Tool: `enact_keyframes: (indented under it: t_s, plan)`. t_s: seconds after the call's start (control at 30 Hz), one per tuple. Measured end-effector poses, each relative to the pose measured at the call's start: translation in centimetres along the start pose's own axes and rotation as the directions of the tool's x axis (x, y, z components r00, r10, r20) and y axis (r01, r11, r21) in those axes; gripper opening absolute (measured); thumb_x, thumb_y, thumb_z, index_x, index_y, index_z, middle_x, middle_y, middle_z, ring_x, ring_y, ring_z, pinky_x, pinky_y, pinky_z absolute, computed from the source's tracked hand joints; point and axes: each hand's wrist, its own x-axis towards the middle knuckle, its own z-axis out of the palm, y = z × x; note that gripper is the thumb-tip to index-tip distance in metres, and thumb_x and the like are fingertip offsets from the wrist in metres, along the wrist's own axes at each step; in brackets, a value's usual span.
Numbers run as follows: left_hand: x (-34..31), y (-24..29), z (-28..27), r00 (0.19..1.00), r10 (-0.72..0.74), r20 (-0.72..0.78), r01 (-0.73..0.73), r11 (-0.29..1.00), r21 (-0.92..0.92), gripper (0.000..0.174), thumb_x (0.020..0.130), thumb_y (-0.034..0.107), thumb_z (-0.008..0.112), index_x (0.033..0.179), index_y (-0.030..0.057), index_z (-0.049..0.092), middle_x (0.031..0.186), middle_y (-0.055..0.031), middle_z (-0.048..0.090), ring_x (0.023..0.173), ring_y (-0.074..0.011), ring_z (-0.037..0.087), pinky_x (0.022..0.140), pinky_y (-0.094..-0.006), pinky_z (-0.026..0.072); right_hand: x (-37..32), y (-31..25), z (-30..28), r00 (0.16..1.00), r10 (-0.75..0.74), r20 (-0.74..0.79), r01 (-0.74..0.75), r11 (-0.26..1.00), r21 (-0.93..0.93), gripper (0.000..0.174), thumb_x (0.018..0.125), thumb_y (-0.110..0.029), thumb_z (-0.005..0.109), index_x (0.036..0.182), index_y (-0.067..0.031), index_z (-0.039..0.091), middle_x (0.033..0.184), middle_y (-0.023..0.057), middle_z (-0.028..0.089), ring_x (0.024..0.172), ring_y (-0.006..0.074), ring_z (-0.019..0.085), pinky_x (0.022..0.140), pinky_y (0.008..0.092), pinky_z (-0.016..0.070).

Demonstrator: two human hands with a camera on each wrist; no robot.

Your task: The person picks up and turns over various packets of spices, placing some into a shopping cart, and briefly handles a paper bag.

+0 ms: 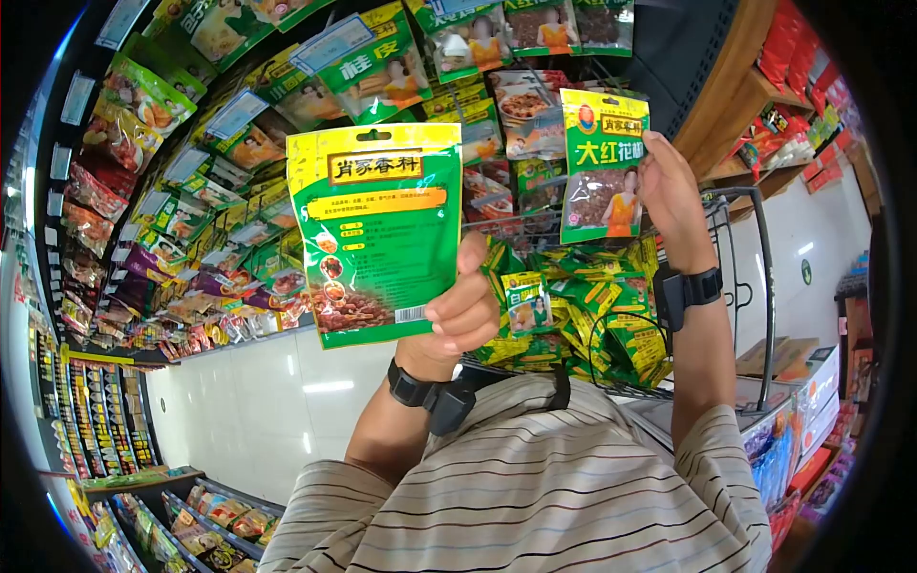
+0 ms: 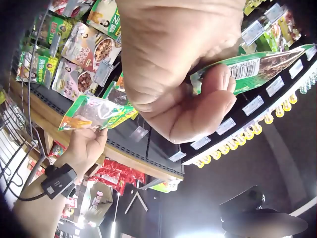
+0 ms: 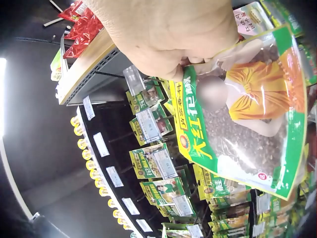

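Observation:
In the head view my left hand (image 1: 465,307) pinches a green and yellow spice packet (image 1: 382,220) by its lower right corner, its printed back and barcode facing me. Fingers and thumb curl over that packet's edge in the left wrist view, beside the barcode (image 2: 244,70). My right hand (image 1: 671,186) grips a smaller peppercorn packet (image 1: 600,181) along its right side. Its front faces me, and dark red peppercorns show through a clear window. Up close in the right wrist view, the right hand (image 3: 173,34) holds this peppercorn packet (image 3: 247,148) near its top.
Hanging spice packets (image 1: 373,67) fill the shelf rack ahead and to the left, with price tags (image 1: 234,113) among them. Below my hands, a wire cart (image 1: 745,286) bears a heap of similar packets (image 1: 611,315). Red bags (image 1: 793,48) stand on a wooden shelf at right.

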Motion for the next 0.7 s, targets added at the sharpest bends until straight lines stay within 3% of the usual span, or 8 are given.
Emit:
enact_keyframes:
  t_s: [0.2,0.4,0.5,0.7]
  plan:
    - [0.2,-0.1,0.0,0.998,-0.05,0.039,0.05,0.999,0.004,0.028,0.104,0.033,0.041,0.1,0.0058,0.045,0.055,-0.0007,0.049,0.04,-0.0101,0.041,0.04,-0.0289,0.0427,0.9,0.7,-2.5,0.999,0.049,-0.022,-0.049,0.999,-0.021,0.014,0.1,-0.018,0.059,0.103,-0.0047,0.062,0.096,-0.0024,0.064,0.079,0.0038,0.052,0.07,0.0196,0.0394]
    - [0.1,-0.3,0.1,0.999,-0.033,0.014,0.033,0.999,0.001,0.026,0.103,0.031,0.042,0.098,0.0064,0.044,0.055,-0.0011,0.05,0.039,-0.0102,0.041,0.04,-0.0289,0.0431,0.2,0.3,-1.3,0.999,0.025,0.04,-0.024,1.0,-0.016,0.021,0.1,-0.018,0.057,0.112,-0.001,0.062,0.112,0.0049,0.067,0.1,0.0103,0.06,0.089,0.0232,0.044]
    - [0.2,-0.3,0.0,1.0,-0.029,0.01,0.029,1.0,-0.005,0.025,0.103,0.031,0.042,0.097,0.0065,0.044,0.055,-0.0014,0.05,0.039,-0.0104,0.041,0.039,-0.029,0.0431,0.1,0.3,-1.4,0.999,0.029,0.039,-0.029,1.0,-0.007,0.023,0.1,-0.017,0.057,0.115,0.0006,0.061,0.119,0.008,0.066,0.11,0.0132,0.059,0.098,0.0257,0.042]
    - [-0.1,-0.3,-0.5,0.999,-0.041,0.027,0.042,0.998,-0.048,0.029,0.103,0.035,0.042,0.099,0.006,0.042,0.055,-0.0011,0.049,0.04,-0.011,0.041,0.04,-0.0293,0.0425,0.6,0.6,-2.3,0.998,0.04,0.051,-0.04,0.999,0.009,0.022,0.099,-0.016,0.058,0.114,-0.0009,0.062,0.115,0.0054,0.067,0.107,0.0118,0.059,0.096,0.0256,0.0416]
